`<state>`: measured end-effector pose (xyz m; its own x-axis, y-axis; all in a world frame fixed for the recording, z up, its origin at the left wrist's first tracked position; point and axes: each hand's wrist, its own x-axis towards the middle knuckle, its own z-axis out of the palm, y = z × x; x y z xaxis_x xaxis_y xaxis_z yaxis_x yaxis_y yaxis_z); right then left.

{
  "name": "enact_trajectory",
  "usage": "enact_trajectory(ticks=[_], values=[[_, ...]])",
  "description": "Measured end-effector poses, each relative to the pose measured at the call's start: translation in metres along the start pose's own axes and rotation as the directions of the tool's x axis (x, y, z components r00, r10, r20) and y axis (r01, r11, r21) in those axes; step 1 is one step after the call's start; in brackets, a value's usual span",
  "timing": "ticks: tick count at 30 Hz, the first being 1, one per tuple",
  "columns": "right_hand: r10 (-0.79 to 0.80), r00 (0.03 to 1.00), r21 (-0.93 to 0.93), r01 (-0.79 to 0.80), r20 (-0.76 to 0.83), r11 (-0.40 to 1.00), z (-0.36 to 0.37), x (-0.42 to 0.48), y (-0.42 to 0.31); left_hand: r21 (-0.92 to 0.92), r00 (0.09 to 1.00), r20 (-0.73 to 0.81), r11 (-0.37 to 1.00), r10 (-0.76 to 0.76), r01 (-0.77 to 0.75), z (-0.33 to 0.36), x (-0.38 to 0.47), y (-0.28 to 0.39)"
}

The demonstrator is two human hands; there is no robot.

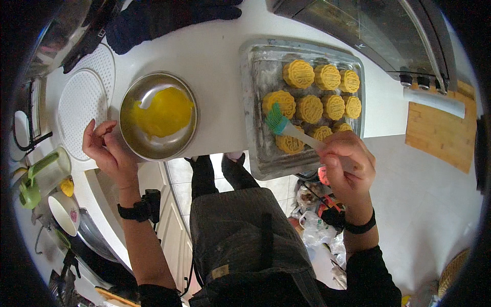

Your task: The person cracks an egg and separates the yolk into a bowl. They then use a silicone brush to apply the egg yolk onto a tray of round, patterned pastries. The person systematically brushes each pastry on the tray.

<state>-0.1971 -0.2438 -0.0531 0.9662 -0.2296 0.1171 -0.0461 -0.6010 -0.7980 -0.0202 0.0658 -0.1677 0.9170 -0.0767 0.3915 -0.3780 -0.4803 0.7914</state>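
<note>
My right hand [347, 165] holds the pale handle of a silicone pastry brush [277, 118]. Green bristles lie over a moulded mooncake [279, 103] in the left part of a metal baking tray [257, 153]. Several more patterned yellow mooncakes [310, 108] stand in rows in the tray, some partly hidden by my right hand. Left of the tray sits a round steel bowl [157, 154] with yellow liquid, likely beaten egg [165, 113], spread over its bottom. My left hand [109, 147] is just left of the bowl, fingers bent and apart, with nothing held.
Two white perforated mats [82, 111] lie behind my left hand. A countertop oven [356, 34] stands at the back right, a wooden board [437, 134] at the far right. A green-handled jug [48, 174] and a white bowl [64, 215] are at left. Plastic bags [316, 228] lie below the tray.
</note>
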Motion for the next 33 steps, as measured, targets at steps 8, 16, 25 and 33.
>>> enact_trajectory(ticks=[8, 16, 25, 33], values=[[-0.101, 0.995, -0.073, 0.101, 0.003, 0.992, -0.002, 0.031, -0.002, -0.014, 1.000, 0.016, 1.000, 0.001, 0.000, 0.001, 0.000, -0.006], [-0.069, 0.994, -0.087, 0.062, -0.081, 0.994, -0.012, 0.021, -0.005, 0.029, 1.000, 0.014, 0.999, -0.016, 0.016, 0.000, 0.001, 0.000], [0.031, 0.999, 0.027, -0.030, -0.012, 0.999, -0.012, 0.013, 0.001, 0.024, 0.999, 0.012, 0.999, -0.045, 0.045, 0.001, -0.001, 0.002], [-0.124, 0.992, -0.112, 0.126, 0.030, 0.986, -0.014, 0.039, 0.007, 0.034, 0.998, 0.019, 0.998, -0.052, 0.051, 0.001, 0.000, 0.002]])
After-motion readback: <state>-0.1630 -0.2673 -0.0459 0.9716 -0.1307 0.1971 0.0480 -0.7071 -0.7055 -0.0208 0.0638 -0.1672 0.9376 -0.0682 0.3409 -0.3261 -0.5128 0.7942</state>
